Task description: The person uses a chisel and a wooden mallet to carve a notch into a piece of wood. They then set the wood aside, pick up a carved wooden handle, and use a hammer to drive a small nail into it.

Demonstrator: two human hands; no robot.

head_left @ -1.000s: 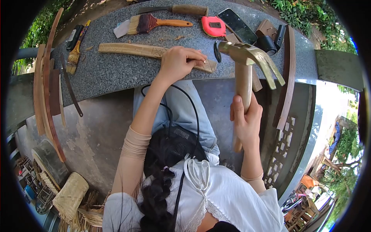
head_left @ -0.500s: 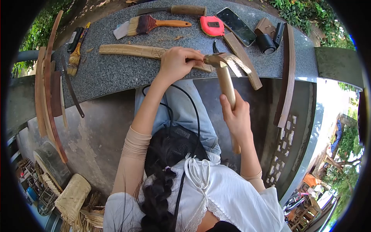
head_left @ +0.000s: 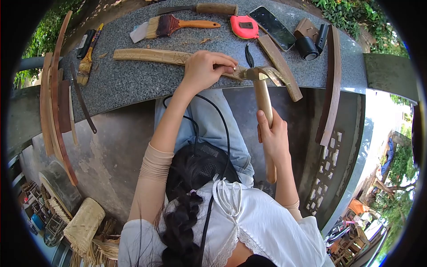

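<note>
My left hand (head_left: 207, 69) rests over the right part of a pale, slightly curved wooden strip (head_left: 149, 55) with marks scratched along it. Its thumb and forefinger are pinched together, with a tiny light speck at their tips; I cannot tell what they hold. My right hand (head_left: 274, 133) is wrapped round the wooden handle of a claw hammer (head_left: 262, 98). The hammer's metal head is low at the strip's right end, just right of my left fingertips, its claw pointing right. A dark, slim curved object (head_left: 249, 55) lies just behind the head.
Along the stone tabletop (head_left: 133, 84) lie a wide paintbrush (head_left: 195, 24), a knife (head_left: 215, 8), a red tape measure (head_left: 244, 27), a phone (head_left: 272, 27) and a wooden bar (head_left: 280, 66). Wooden strips (head_left: 55, 102) and a small brush (head_left: 86, 64) are at left, another long strip (head_left: 331, 84) at right.
The hammer head has come down and slightly left-to-right onto the strip's right end, and my right hand has lowered with it. My left hand keeps its pinch in nearly the same place.
</note>
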